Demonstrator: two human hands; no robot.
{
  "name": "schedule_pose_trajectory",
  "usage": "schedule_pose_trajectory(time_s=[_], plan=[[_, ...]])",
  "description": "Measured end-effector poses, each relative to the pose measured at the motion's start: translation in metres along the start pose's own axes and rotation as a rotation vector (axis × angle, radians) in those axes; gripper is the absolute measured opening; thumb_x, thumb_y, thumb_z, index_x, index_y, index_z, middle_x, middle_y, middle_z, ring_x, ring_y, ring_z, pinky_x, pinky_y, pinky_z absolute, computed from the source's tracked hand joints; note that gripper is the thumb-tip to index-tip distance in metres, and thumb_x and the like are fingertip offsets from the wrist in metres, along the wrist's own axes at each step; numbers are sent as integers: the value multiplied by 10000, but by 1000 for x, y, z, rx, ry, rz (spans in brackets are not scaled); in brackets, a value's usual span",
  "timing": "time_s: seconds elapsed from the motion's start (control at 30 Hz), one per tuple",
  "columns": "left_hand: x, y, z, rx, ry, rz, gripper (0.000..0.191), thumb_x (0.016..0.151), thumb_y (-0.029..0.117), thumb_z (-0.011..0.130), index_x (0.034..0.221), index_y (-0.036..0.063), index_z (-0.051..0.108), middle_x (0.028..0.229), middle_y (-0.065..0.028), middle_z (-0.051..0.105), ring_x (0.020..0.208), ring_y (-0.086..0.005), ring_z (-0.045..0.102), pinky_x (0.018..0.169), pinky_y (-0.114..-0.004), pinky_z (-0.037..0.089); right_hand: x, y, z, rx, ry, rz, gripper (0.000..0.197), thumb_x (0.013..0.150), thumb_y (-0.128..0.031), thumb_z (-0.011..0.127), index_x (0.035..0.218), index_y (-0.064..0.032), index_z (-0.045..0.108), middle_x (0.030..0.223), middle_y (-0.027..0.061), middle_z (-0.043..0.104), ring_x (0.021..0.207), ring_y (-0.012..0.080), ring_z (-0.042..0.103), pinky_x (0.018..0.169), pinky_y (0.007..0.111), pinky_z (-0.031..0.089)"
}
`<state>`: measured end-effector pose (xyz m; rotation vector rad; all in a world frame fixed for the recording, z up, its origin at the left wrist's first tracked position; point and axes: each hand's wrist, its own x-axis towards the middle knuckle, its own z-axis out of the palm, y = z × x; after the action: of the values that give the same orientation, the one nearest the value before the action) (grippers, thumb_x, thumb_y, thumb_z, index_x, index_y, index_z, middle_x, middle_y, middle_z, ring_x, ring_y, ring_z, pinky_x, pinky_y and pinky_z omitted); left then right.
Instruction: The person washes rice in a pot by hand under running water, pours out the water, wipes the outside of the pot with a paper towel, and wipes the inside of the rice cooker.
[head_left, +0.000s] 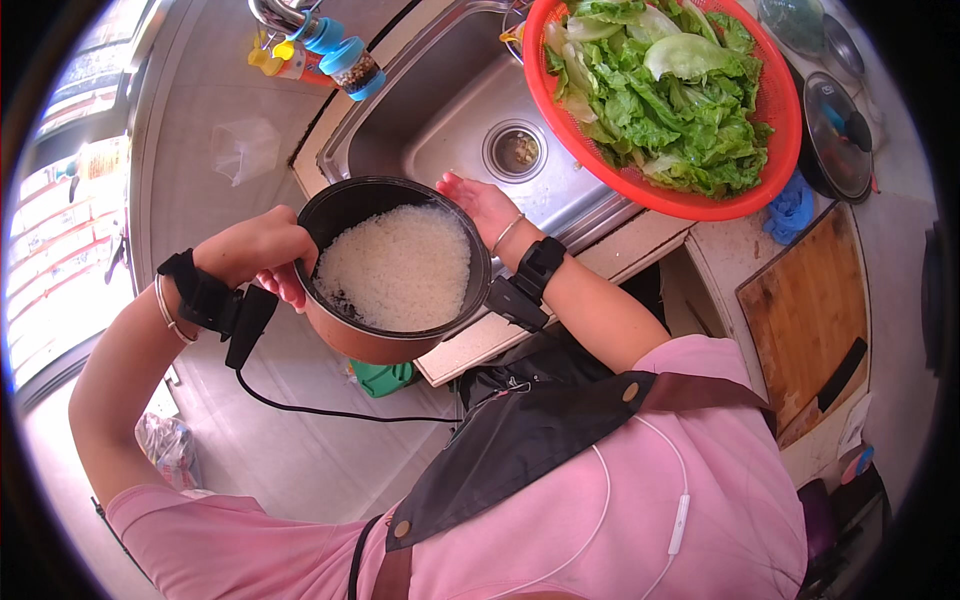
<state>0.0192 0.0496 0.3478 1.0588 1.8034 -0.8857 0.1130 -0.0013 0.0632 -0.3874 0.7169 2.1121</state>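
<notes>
A rice cooker's inner pot (375, 346), black inside and copper-coloured outside, is held up in front of me at the near left corner of the sink. White rice (397, 266) fills much of it, with some grains stuck to the dark wall. My left hand (274, 247) grips the pot's left rim, its fingers curled over the edge. On the opposite side my right hand (484, 210) rests against the pot's wall with its fingers extended; part of that hand is hidden behind the rim.
A stainless steel sink (442, 142) lies beyond, with food scraps in its drain (517, 152). A red colander (637, 180) of lettuce (660, 97) sits over its right side. Further right are a lidded pan (836, 139), a wooden cutting board (810, 300) and a knife (840, 375). A faucet filter (352, 67) hangs upper left.
</notes>
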Motion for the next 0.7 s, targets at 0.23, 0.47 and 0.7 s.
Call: schedule_pose_trajectory(time_s=[0.23, 0.47, 0.7], plan=[[-6, 1, 0, -16, -4, 38, 147, 615, 75, 479, 558, -51, 530, 520, -146, 563, 422, -181, 540, 416, -245, 422, 4, 2, -4, 58, -43, 33, 188, 826, -99, 390, 835, -21, 561, 800, 110, 596, 781, 210, 575, 738, 349, 479], [-6, 0, 1, -22, 17, 35, 163, 619, 84, 477, 545, -49, 534, 514, -142, 562, 421, -176, 540, 415, -245, 420, -2, 4, 3, -1, 0, 7, 173, 817, -80, 402, 830, -16, 563, 791, 112, 595, 771, 207, 576, 732, 342, 482], [-9, 2, 0, -33, 30, 27, 134, 654, 102, 487, 681, -30, 490, 536, -120, 551, 463, -174, 562, 425, -237, 420, 4, 4, -1, -9, 42, 17, 176, 813, -93, 421, 822, -4, 573, 800, 114, 597, 765, 210, 572, 733, 337, 477]])
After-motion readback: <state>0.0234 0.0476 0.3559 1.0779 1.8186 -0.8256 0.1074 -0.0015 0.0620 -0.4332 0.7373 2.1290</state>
